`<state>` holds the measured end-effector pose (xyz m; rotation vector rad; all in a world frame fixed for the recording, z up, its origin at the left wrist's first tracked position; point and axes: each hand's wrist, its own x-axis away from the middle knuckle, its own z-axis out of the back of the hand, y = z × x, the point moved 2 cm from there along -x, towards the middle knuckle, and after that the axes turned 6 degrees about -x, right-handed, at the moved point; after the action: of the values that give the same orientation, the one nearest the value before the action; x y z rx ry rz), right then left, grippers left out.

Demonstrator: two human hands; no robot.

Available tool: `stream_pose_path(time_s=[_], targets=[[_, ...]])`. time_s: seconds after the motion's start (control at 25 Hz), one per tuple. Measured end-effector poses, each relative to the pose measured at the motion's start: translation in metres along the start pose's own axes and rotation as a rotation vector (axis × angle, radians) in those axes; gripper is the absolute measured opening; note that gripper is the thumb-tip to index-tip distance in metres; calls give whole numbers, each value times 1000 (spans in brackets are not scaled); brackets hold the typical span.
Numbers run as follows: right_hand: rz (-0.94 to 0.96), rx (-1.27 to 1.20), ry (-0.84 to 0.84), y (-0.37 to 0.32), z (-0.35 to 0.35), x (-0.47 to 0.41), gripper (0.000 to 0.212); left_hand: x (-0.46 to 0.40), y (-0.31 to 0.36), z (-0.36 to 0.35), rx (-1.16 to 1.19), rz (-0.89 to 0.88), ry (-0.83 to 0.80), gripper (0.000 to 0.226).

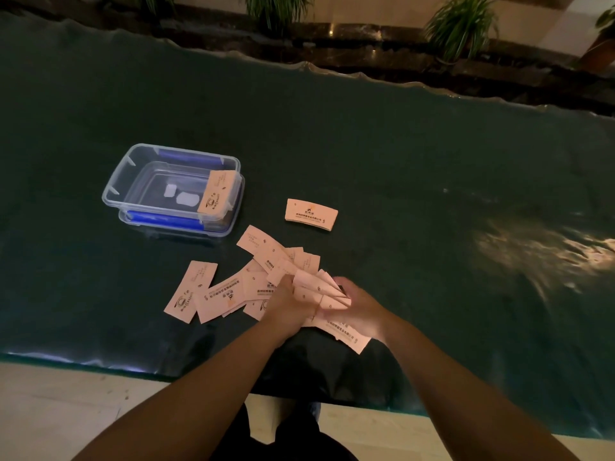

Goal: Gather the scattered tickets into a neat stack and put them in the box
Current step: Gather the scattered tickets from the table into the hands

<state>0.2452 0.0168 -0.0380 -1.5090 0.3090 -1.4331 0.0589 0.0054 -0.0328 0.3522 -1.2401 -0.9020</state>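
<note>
A dark green worktop fills the scene, seen from above a person standing at its near edge. The landmark is a clear plastic box with blue clips, sitting at the left of the worktop. One pale pink ticket leans against the box's right inner wall, partly inside it.

Just to the right of the box and nearer the person, loose tickets lie scattered and overlapping on the worktop, printed sides facing several ways; one single ticket rests at the left edge of this spread.

Further right of the box, apart from the scatter, a small tidy stack of tickets lies flat.

Right of the box and closest to the person, both bare hands meet over the scatter. The left hand has its fingers curled, pressing on tickets. The right hand is closed around a fanned bundle of tickets, thumb over them, with more tickets poking out beneath the palm.

Potted plants stand beyond the worktop's far edge.
</note>
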Motion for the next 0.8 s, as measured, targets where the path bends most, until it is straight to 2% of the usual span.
stream_pose_path(time_s=[0.08,0.28,0.44,0.6,0.8], targets=[[-11,21,-12,7,-6,-2,63,0,2,5,26,-1,59,64],[-33,-3,91,-3,-10,-9,34,-1,-11,28,96,-8,248,51],[-52,-36,127,-25,-15,-21,29,-2,-16,59,50,38,429,66],[-55,36,143,-45,-25,-36,34,-14,-4,89,-259,-45,380,74],[-3,152,161,-54,-38,-48,50,-27,6,97,-572,-177,193,63]])
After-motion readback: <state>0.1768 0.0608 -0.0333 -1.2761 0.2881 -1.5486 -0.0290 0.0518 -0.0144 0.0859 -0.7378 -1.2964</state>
